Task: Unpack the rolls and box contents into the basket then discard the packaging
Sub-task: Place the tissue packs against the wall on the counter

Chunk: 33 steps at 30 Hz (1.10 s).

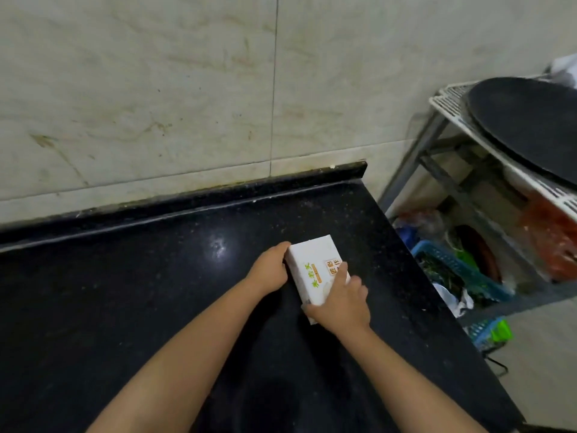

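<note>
Head view: my left hand [271, 270] and right hand [340, 300] clasped white box [312, 267] on counter [156, 292]; box unopened, unpacking remained.

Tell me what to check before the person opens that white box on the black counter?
1. Box held by both hands: ok. The left hand grips the far-left edge of the white box, and the right hand covers the near end.
2. Box resting on the counter: ok, it appears to sit flat on it.
3. Box still shut: cannot tell, the right hand hides the near end.
4. Room to work: ok, nothing else lies on the counter in view.
5. Basket ready nearby: not ok. The only basket visible is a blue basket under the rack, already holding greens.
</note>
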Available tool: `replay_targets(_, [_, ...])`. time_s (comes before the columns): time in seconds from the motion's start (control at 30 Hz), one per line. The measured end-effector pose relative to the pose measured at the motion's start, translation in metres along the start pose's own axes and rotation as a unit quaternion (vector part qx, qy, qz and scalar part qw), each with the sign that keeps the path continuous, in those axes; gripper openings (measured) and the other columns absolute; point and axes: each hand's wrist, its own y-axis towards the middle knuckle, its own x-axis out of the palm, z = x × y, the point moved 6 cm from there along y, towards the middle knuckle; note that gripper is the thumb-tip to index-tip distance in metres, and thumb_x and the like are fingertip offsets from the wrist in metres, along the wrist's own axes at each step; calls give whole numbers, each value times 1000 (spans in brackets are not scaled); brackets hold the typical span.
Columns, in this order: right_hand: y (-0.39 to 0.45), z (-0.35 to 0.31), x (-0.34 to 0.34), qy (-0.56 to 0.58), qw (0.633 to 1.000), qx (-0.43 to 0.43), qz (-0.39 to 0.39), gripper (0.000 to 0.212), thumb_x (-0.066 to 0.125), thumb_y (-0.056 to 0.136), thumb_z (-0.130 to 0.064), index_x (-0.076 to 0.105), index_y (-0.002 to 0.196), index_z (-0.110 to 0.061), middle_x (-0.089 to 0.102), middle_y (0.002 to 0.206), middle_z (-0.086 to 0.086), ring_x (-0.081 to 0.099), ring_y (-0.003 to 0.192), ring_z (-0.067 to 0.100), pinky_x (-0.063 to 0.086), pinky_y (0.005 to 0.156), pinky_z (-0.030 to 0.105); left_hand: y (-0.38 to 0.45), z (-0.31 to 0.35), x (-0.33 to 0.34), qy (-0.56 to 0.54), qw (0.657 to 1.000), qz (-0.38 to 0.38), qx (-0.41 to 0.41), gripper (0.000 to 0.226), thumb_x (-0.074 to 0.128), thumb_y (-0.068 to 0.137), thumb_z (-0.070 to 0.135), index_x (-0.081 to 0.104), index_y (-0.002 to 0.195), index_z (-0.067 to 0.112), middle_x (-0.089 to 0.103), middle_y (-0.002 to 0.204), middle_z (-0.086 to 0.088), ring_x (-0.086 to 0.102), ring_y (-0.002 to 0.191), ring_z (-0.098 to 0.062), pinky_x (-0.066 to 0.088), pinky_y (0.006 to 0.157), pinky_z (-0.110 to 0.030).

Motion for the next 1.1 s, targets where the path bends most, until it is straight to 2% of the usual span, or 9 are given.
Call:
replay_targets(0.17, [8, 5, -5, 35, 997, -62, -15, 104, 73, 63, -38, 7, 142, -18, 34, 128, 13, 33, 119, 30, 44, 88, 36, -18, -2, -8, -92, 994, 57, -2, 40, 38, 85, -14, 55, 118, 2, 61, 121, -18, 56, 114, -29, 43, 97, -30])
replay_targets(0.3, [-5, -19, -14, 23, 978, -199, -52, 102, 74, 59, -36, 14, 141, -21, 39, 125, 11, 35, 116, 27, 41, 87, 33, -85, -15, -29, -136, 972, 187, -45, 39, 44, 83, -13, 56, 117, 2, 60, 118, -16, 56, 112, -27, 44, 96, -28])
replay_targets(0.37, [-24, -49, -11, -12, 957, -284, -63, 105, 73, 57, -38, 12, 141, -25, 37, 125, 9, 32, 118, 26, 40, 86, 32, -131, -35, -40, -103, 960, 245, -86, 42, 48, 83, -8, 53, 122, 5, 58, 123, -13, 53, 117, -27, 41, 104, -33])
replay_targets(0.43, [-52, -87, -2, -41, 926, -368, -69, 106, 73, 57, -39, 11, 142, -25, 34, 127, 7, 30, 118, 25, 40, 86, 31, -181, -61, -58, -28, 942, 298, -151, 43, 51, 87, 1, 48, 129, 7, 52, 132, -11, 47, 124, -24, 31, 106, -27])
replay_targets(0.5, [-87, -126, 13, -61, 897, -431, -81, 105, 73, 58, -39, 10, 142, -26, 32, 130, 6, 29, 119, 25, 42, 86, 32, -239, -89, -75, 40, 918, 326, -220, 43, 50, 90, 10, 44, 133, 10, 47, 137, -7, 42, 127, -23, 30, 106, -26])
replay_targets(0.63, [-177, -191, 60, -76, 844, -515, -132, 104, 71, 59, -40, 9, 142, -30, 31, 131, 3, 25, 123, 22, 41, 86, 31, -371, -147, -96, 119, 866, 330, -357, 44, 46, 92, 21, 41, 136, 16, 41, 143, -4, 36, 132, -22, 38, 106, -35])
replay_targets(0.77, [-290, -244, 120, -100, 779, -596, -164, 102, 70, 59, -41, 11, 142, -29, 33, 131, 3, 27, 122, 23, 36, 78, 28, -518, -207, -97, 115, 798, 349, -477, 42, 45, 93, 24, 42, 134, 15, 45, 139, -4, 40, 129, -24, 41, 103, -36])
replay_targets(0.97, [-460, -311, 221, -111, 724, -645, -216, 99, 72, 58, -39, 16, 140, -28, 38, 128, 7, 31, 121, 26, 41, 88, 33, -703, -299, -91, 78, 755, 331, -561, 42, 41, 94, 24, 40, 135, 14, 46, 138, -8, 39, 128, -27, 38, 106, -37])
replay_targets(1.1, [-551, -354, 270, -110, 702, -661, -241, 92, 73, 57, -36, 26, 135, -26, 43, 120, 10, 36, 117, 29, 38, 80, 32, -795, -339, -109, 77, 727, 347, -587, 42, 44, 92, 22, 43, 133, 13, 47, 135, -8, 41, 126, -28, 41, 100, -38])
